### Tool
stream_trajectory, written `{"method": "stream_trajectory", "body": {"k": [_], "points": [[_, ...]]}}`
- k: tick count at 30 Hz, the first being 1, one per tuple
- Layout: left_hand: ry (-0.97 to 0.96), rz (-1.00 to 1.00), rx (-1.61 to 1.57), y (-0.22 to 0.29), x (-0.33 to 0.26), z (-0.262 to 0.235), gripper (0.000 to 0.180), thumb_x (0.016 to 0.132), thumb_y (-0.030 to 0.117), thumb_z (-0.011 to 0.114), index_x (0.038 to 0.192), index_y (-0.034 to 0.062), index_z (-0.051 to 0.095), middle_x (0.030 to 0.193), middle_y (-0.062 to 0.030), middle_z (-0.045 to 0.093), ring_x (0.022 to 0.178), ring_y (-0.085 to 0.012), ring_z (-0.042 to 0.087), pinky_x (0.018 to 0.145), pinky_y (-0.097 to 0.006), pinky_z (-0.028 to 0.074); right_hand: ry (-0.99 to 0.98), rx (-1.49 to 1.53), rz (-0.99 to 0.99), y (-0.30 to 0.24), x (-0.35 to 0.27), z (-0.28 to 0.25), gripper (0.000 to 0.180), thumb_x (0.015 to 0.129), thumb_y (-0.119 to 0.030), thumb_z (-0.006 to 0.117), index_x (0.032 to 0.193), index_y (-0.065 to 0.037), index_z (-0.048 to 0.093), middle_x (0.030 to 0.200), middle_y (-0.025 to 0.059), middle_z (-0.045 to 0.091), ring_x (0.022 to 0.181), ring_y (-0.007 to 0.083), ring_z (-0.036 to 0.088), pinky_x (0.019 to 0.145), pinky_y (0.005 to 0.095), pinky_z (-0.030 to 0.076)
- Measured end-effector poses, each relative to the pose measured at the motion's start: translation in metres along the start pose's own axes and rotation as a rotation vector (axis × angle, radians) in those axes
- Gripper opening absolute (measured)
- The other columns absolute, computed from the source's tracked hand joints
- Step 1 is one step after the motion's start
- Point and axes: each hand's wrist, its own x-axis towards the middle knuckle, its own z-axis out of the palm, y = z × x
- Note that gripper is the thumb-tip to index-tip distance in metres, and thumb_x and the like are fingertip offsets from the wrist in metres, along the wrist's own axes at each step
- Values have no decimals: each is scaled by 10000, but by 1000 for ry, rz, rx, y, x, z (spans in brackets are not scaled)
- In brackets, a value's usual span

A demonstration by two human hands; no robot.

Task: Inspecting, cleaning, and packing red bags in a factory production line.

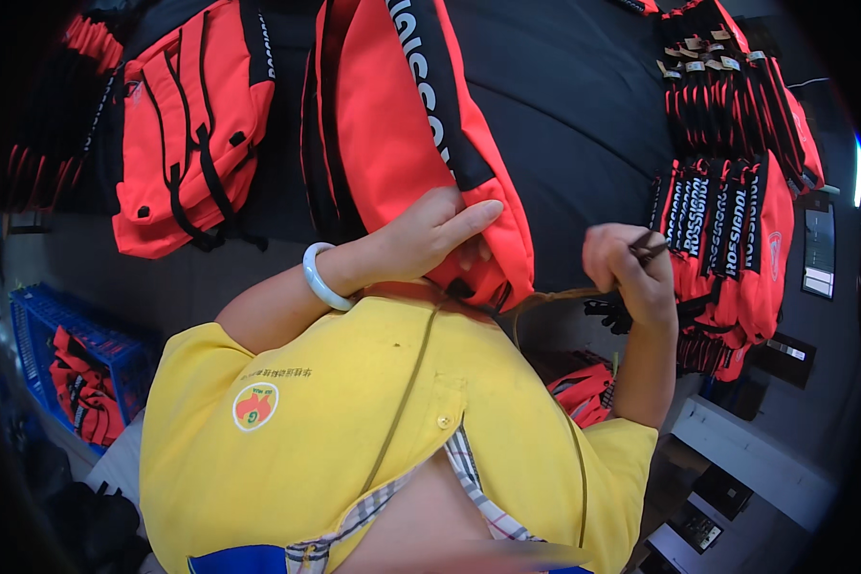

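Note:
A red and black backpack (383, 124) with white lettering along its black side panel lies before me, its near end against my yellow shirt. My left hand (445, 230), with a pale bangle on the wrist, is closed on the backpack's near corner, thumb on the outside and fingers partly hidden behind the fabric. To the right of the bag, my raised right hand (627, 268) is closed around small dark thread snips (651, 246), whose pointed ends stick out of the fist. A brown cord (560, 295) runs from beneath this hand to the bag's near corner.
Another red backpack (187, 134) with black straps lies at the left on the dark table cover (564, 115). Stacked red and black bags (727, 220) stand along the right, more (62, 105) at far left. A blue crate (38, 325) at lower left holds red pieces.

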Motion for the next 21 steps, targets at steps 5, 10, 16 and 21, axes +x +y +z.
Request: {"method": "stream_trajectory", "body": {"k": [5,10,16,21], "points": [[-2,-25,-20,1,2,3,520,991,428,484,769,-21,622,658,-54,611,615,-119,610,592,-242,474,357,-151,166,-10,11,28,96,920,-57,544,857,-4,591,749,27,570,742,63,547,601,190,366],[-7,-30,-7,3,3,4,511,993,415,486,779,-26,630,658,-55,618,607,-120,612,577,-234,470,467,-144,298,-1,32,38,117,903,-101,598,938,7,627,796,11,619,756,60,581,664,191,429],[-22,-92,157,2,3,9,512,996,379,488,738,-37,637,626,-60,621,561,-120,608,541,-233,467,390,-474,447,9,47,49,132,828,-27,570,915,41,643,786,19,651,702,53,568,627,217,460],[49,-54,31,0,1,11,522,995,376,492,710,-38,633,621,-62,621,567,-119,612,550,-233,473,485,-138,259,25,35,40,180,807,42,534,941,45,654,838,38,676,629,55,564,592,214,479]]}}
